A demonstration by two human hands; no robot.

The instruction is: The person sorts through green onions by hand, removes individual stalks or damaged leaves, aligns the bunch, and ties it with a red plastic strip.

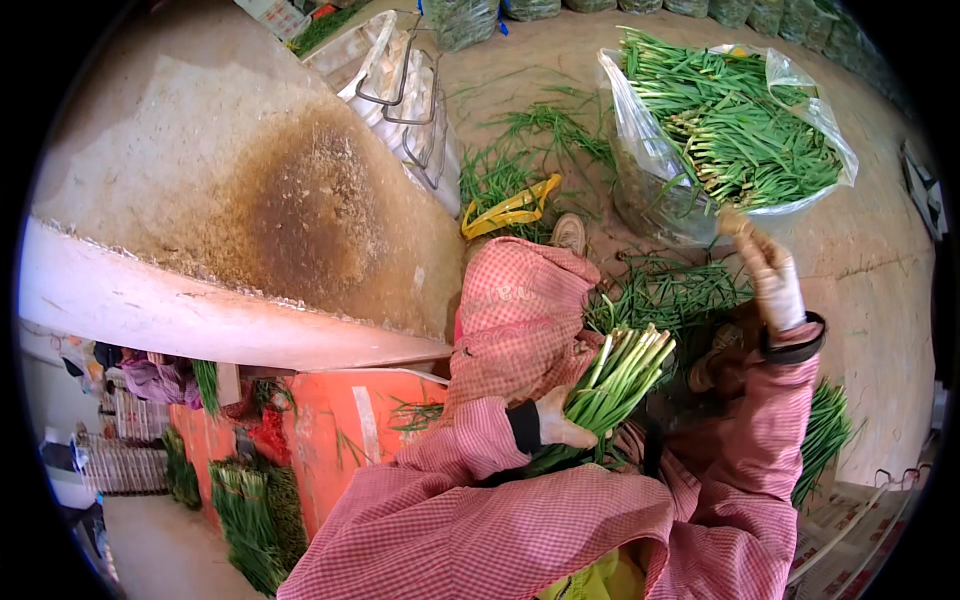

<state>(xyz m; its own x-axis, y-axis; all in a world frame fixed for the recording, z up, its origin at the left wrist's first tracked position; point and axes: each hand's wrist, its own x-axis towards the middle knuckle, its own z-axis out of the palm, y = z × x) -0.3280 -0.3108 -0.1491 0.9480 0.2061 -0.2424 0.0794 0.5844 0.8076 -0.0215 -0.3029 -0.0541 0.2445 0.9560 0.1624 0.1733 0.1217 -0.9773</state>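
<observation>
My left hand point(563, 418), in a pale glove with a dark cuff, is wrapped around a bunch of chives point(622, 375). Its pale cut ends point up and to the right, over my lap. My right hand point(770, 275), in a stained pale glove, reaches forward with its fingers stretched out and nothing visible in them. Its brownish fingertips are by the near rim of a large container lined with clear plastic point(845, 160). Heaped inside that container are many green chives point(740, 120), their pale ends mostly facing left and toward me.
Loose chives point(670, 295) litter the floor by my feet, near a yellow strap point(512, 207). A stained concrete slab point(150, 150) stands at the left, with a white crate with metal handles point(395, 100) beside it. Upright bundles point(245, 510) lean against an orange-red surface point(330, 425) at lower left.
</observation>
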